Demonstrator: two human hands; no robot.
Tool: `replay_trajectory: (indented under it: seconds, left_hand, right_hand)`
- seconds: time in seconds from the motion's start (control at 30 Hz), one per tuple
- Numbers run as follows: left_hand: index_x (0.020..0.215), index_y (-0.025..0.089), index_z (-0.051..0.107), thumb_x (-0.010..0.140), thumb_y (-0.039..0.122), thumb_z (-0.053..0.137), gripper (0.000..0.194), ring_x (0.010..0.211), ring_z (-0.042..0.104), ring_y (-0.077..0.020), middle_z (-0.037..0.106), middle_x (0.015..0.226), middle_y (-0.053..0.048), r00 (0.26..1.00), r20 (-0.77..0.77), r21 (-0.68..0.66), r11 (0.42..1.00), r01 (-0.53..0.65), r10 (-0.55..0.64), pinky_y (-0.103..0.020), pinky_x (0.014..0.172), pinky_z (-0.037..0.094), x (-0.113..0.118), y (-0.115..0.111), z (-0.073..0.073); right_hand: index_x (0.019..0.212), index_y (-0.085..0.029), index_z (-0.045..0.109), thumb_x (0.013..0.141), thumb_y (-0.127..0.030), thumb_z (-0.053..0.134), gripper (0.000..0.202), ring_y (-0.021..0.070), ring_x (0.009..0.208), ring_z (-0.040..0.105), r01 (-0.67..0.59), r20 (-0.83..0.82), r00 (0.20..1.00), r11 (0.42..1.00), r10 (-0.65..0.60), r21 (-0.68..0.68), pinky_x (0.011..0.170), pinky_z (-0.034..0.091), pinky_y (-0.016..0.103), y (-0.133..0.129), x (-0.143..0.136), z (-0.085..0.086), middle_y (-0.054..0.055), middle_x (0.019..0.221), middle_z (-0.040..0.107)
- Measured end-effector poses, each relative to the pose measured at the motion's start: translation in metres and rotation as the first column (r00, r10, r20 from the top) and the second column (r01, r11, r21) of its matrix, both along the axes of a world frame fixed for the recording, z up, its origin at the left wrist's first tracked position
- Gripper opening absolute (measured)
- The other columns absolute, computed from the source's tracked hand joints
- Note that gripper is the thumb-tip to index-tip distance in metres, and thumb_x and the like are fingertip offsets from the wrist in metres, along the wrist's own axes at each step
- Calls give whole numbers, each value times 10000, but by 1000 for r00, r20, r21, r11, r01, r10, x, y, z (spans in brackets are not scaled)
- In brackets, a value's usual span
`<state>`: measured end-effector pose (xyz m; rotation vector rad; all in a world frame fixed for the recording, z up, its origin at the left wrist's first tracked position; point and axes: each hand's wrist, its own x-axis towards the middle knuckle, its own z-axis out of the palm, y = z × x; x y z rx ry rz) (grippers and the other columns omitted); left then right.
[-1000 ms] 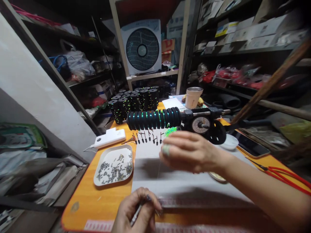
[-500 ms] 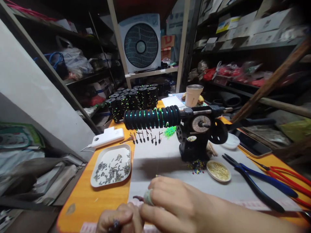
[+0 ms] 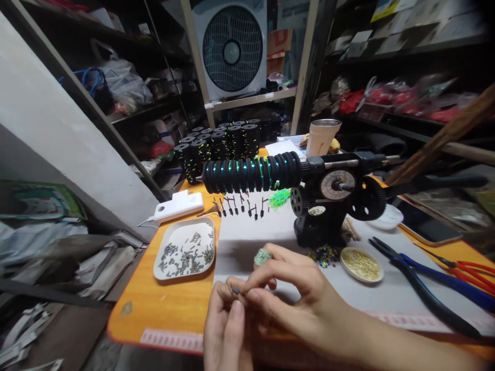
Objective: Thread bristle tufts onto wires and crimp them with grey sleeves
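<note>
Pinching a tiny dark-grey piece [image 3: 235, 290] over the orange wooden tabletop's [image 3: 135, 309] near edge: left hand [image 3: 226, 324], curled. Right hand [image 3: 296, 283] closed alongside, contents unclear. Seemingly unfinished; squarish white tray [image 3: 176, 237] holds loose grey bits [image 3: 189, 258].

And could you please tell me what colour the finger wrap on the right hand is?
Pale green: the finger wrap shows best in the head view.

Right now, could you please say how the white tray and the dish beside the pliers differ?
The white tray is squarish, the dish round. The tray looks larger than the dish. The tray holds mostly grey bits; the dish holds gold-coloured bits. Both are shallow and pale.
</note>
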<state>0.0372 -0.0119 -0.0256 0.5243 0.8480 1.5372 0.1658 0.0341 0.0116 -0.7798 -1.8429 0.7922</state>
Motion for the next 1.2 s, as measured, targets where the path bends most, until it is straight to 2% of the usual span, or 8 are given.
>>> replay_trajectory:
  seconds: [0.1, 0.33, 0.5, 0.6, 0.7, 0.87, 1.0, 1.2]
  left_hand:
    - [895, 238, 711, 774, 386, 782, 204, 722, 627, -172, 664, 828, -20, 987, -138, 4, 997, -83, 83, -251, 687, 503, 5, -2, -2]
    - [763, 218, 687, 802, 455, 742, 247, 780, 646, -194, 676, 815, -38, 890, -436, 118, 989, -92, 135, -237, 699, 520, 5, -3, 3]
    - [785, 229, 665, 670, 467, 847, 322, 727, 657, -162, 685, 758, 1, 949, -236, -30, 974, -223, 210, -214, 676, 533, 10, -4, 2]
    - [778, 219, 655, 673, 392, 870, 296, 567, 568, -99, 637, 669, 30, 986, -17, -64, 984, -168, 167, -175, 549, 466, 8, -3, 3]
    - [721, 201, 608, 744, 306, 829, 246, 487, 477, -76, 557, 576, 43, 992, 73, 29, 994, -102, 100, -169, 472, 386, 0, -1, 5]
    - [721, 196, 576, 858, 282, 714, 213, 520, 489, -93, 552, 607, 25, 996, -26, 174, 981, -83, 89, -194, 502, 392, -13, 0, 2]
    - [766, 236, 601, 885, 279, 684, 151, 540, 495, -111, 567, 613, 37, 947, -206, 292, 939, -181, 247, -210, 511, 384, -14, -1, -3]
    - [838, 271, 655, 900, 271, 662, 63, 526, 517, -129, 553, 570, 48, 795, -340, 530, 801, -279, 502, -256, 530, 381, -12, 5, -7]
  right_hand:
    - [846, -155, 769, 876, -141, 663, 111, 131, 662, 542, -8, -14, 1000, 999, 7, -44, 581, 415, 232, 1, 0, -3, 11, 700, 561]
    - [787, -160, 699, 815, -81, 658, 93, 134, 690, 571, 38, 22, 999, 998, -37, -41, 615, 437, 233, -2, 1, 0, -4, 702, 583]
    - [766, -154, 674, 818, -86, 623, 100, 134, 668, 541, 32, 26, 999, 999, -31, -15, 594, 428, 241, -3, 0, 2, 1, 700, 542]
    - [805, -154, 712, 856, -103, 621, 116, 137, 651, 518, 0, 28, 1000, 999, -1, 47, 565, 409, 239, -3, 2, 1, 6, 687, 524]
    - [862, -151, 736, 912, -124, 604, 143, 129, 646, 516, -69, 42, 997, 995, 66, 68, 546, 399, 226, 2, 6, -1, 19, 718, 528]
    - [873, -137, 717, 906, -73, 590, 146, 123, 660, 520, -73, 113, 992, 991, 60, 113, 559, 398, 215, 9, 11, -3, 34, 749, 538]
    - [907, -143, 716, 929, -102, 562, 161, 134, 677, 506, -144, 201, 972, 985, 122, 98, 556, 412, 215, 3, 10, 1, 46, 783, 508]
    - [872, -134, 716, 852, -181, 729, 53, 151, 642, 468, -146, 278, 955, 982, 108, 119, 512, 406, 235, -1, 9, 8, 40, 746, 481]
